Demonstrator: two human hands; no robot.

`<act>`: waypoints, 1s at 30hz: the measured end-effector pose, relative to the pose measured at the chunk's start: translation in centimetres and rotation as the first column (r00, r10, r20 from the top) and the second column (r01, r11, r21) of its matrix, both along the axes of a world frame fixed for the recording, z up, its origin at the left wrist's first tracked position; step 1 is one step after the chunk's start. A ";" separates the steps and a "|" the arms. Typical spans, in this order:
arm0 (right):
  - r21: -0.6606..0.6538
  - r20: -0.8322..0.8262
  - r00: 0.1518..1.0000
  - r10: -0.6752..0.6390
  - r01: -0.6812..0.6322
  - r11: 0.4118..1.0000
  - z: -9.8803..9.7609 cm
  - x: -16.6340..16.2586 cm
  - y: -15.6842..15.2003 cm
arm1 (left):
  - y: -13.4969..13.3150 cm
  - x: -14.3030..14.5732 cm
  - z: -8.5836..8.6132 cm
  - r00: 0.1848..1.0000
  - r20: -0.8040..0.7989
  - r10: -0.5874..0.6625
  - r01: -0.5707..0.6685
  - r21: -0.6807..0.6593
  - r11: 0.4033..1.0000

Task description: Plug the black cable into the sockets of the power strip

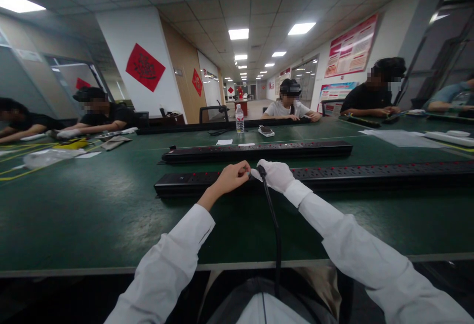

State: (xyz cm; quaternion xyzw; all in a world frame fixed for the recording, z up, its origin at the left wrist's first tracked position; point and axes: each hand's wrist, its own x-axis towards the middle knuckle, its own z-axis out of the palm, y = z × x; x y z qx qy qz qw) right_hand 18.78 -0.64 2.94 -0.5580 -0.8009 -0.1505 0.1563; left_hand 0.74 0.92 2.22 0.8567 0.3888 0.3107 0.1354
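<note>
My right hand [276, 175], in a white glove, is closed on the end of a black cable [274, 220] that runs down over the table's front edge. Bare and ungloved, my left hand [233, 176] pinches at something small and pale at the cable's end, too small to name. Both hands are close together above a long black power strip [351, 175] with a row of red spots along its top. A second black power strip [259, 152] lies parallel behind it.
On the green table [92, 225] stand a water bottle [239, 119] and a phone [265, 130]. Co-workers sit along the far side and both ends. Plastic bags [50, 157] lie at left, white sheets [403, 138] at right.
</note>
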 end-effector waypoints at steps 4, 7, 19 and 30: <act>0.034 -0.005 1.000 0.022 -0.021 0.999 -0.2 0.1 0.3 | 0.1 0.0 -0.1 1.000 0.006 -0.009 0.009 0.021 1.000; 0.068 -0.014 0.999 0.035 -0.034 0.997 -0.5 0.2 0.4 | 0.1 0.0 -0.2 1.000 -0.010 0.007 -0.007 0.030 1.000; 0.130 -0.052 0.990 0.134 -0.126 0.983 -0.7 0.5 -0.1 | 0.0 0.0 0.0 1.000 -0.010 -0.005 0.005 -0.001 1.000; 0.104 -0.075 0.992 0.103 -0.095 0.990 -0.7 0.4 -0.3 | -0.2 0.0 0.2 1.000 -0.010 -0.002 0.001 -0.029 1.000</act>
